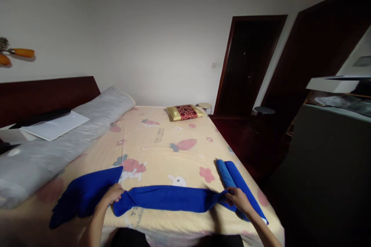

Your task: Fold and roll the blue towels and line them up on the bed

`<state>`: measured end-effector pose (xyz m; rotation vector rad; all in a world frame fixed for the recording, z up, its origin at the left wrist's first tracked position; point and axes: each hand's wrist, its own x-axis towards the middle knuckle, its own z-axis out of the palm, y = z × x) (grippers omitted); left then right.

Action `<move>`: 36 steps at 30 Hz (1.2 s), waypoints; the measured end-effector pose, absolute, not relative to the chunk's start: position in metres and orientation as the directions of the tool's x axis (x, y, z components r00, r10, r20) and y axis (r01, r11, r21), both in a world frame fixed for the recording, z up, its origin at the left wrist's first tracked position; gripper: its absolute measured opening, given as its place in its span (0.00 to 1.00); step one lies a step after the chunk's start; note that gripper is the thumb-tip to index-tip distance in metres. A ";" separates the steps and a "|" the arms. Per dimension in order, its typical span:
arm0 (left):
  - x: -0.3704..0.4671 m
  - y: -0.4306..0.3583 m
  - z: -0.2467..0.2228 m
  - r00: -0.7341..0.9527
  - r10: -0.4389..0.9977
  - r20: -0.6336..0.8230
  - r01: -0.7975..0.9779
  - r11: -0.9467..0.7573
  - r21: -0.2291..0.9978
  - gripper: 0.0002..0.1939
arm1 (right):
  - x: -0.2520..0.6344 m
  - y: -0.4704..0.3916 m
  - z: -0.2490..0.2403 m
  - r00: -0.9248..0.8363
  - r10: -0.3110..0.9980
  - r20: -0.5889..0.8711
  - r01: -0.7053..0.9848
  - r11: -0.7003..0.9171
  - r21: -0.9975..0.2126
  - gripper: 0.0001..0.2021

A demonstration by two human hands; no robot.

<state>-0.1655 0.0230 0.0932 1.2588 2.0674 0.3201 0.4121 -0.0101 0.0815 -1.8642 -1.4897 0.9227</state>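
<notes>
Evidently both hands work as a pair: a long, deep-blue strip of soft folded cloth (174,197) lies along the near edge of the bed with the cream, carrot-and-rabbit-print sheet (162,162), and each end is grasped. The left hand (114,193) has its fingers closed around the left end, while the right hand (235,197) pinches the other between thumb and fingers, where the fabric gathers and twists. Held at both ends, the strip seems to be pulled lengthwise so that its middle lies fairly straight.

A loosely spread piece of deep-blue cloth (84,191) lies towards the near left corner, just beside the left hand, presumably aside so the middle serves the strip. Along the right edge, a lighter-blue rolled cloth (226,173) and a darker-blue narrow folded cloth (246,189) lie side by side, probably set there to take little room. Near the far right corner rests a gold-and-red patterned fabric cushion (185,112), well apart from the handling.
</notes>
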 end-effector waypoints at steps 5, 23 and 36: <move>-0.166 0.023 0.093 -0.286 0.861 -0.421 0.688 0.490 0.535 0.04 | 0.410 -0.011 0.085 0.133 0.979 -0.155 0.565 -0.203 -0.800 0.07; -0.166 0.024 0.090 -0.289 0.860 -0.420 0.697 0.490 0.523 0.05 | 0.408 -0.013 0.087 0.135 0.979 -0.152 0.547 -0.201 -0.813 0.07; -0.164 0.023 0.093 -0.288 0.860 -0.422 0.689 0.492 0.532 0.05 | 0.406 -0.014 0.088 0.142 0.979 -0.145 0.540 -0.200 -0.817 0.07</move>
